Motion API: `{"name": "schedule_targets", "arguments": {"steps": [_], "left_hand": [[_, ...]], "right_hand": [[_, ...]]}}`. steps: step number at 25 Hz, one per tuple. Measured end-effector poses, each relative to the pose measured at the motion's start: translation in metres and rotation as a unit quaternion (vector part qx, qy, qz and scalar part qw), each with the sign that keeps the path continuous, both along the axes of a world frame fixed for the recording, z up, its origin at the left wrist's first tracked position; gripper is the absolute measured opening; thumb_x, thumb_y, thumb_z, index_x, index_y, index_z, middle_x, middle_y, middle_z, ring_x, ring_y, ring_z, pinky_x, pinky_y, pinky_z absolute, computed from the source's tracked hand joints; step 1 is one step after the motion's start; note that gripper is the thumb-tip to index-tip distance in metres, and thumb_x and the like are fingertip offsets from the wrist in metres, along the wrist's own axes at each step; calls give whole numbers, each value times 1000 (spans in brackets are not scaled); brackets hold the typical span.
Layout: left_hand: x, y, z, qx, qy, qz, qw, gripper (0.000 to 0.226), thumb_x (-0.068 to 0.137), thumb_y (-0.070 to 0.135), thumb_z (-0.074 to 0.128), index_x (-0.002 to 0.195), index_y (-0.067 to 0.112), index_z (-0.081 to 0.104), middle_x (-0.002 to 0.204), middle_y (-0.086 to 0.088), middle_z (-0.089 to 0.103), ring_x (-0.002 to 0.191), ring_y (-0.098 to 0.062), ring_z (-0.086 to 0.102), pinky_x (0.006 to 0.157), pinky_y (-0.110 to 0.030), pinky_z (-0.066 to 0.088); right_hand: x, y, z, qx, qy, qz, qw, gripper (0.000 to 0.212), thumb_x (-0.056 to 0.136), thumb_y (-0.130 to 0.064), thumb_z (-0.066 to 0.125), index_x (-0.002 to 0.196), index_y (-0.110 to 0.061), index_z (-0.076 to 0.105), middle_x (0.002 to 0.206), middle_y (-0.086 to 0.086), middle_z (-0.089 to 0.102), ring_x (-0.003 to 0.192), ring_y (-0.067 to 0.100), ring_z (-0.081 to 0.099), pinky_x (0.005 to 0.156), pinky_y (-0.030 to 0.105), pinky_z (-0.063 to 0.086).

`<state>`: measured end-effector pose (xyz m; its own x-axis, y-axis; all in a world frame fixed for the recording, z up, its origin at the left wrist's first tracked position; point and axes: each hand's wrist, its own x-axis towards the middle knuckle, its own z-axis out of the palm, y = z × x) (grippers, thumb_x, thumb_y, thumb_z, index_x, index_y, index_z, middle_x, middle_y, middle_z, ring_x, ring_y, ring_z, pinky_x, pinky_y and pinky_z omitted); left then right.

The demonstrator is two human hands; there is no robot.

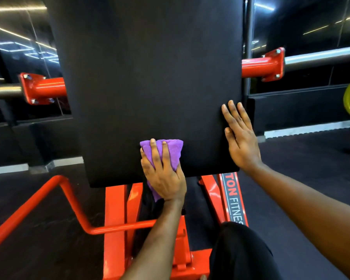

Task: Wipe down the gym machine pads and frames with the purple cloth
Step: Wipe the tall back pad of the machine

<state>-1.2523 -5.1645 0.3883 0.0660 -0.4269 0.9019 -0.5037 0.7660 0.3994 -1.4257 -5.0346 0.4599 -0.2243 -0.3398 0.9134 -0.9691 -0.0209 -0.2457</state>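
Low on the black pad (150, 77), by its bottom edge, the left grip (163, 170) clamps the bunched purple cloth (174, 152) against it.
The right grip (240, 136) lies flat and spread on the pad's right edge, holding nothing. The cloth's loose tail, hanging below the pad, could snag on the glossy orange frame (113, 209). The cloth looks soft and nubby, the pad a matte, round-cornered slab.

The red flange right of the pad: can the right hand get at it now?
Probably yes. The right hand lies flat and empty on the right edge of the pad, and nothing stands between it and the flange above.
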Motion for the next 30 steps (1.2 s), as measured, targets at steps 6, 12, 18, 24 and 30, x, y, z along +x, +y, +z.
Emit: {"name": "schedule_targets", "arguments": {"steps": [6,12,18,24,30], "left_hand": [[12,-17,82,-79,-15,-11,997,50,97,34,53,145,17,50,159,-10,34,147,-42,24,119,-51,24],[0,-13,136,-68,-82,59,993,59,96,48,44,152,30,38,164,2,23,151,-40,12,119,-58,16],[-44,52,-18,-96,-279,-18,955,77,83,36,56,155,29,31,167,-1,12,152,-39,6,115,-60,24],[-55,49,57,-72,-181,-31,980,68,91,35,51,155,24,32,166,-6,16,152,-40,8,121,-52,17],[-94,69,72,-139,-250,7,958,65,98,49,42,157,28,25,167,-4,13,152,-42,3,120,-59,12]], "right_hand": [[-4,5,-2,-61,-132,48,988,59,103,-3,43,150,-37,44,163,-20,26,138,-15,33,103,5,32],[5,-9,-2,-125,-160,1,979,63,97,0,47,144,-41,52,157,-23,35,125,-23,41,92,5,39],[-17,4,4,-104,-235,217,942,62,92,16,40,139,-21,61,156,-5,43,144,5,38,117,27,33],[-29,23,19,-100,-439,344,824,57,95,13,37,143,-14,54,140,-3,60,125,11,60,102,30,50],[-61,42,-12,-43,-513,279,810,37,98,4,36,116,-1,68,106,15,76,80,30,76,69,36,61]]}}
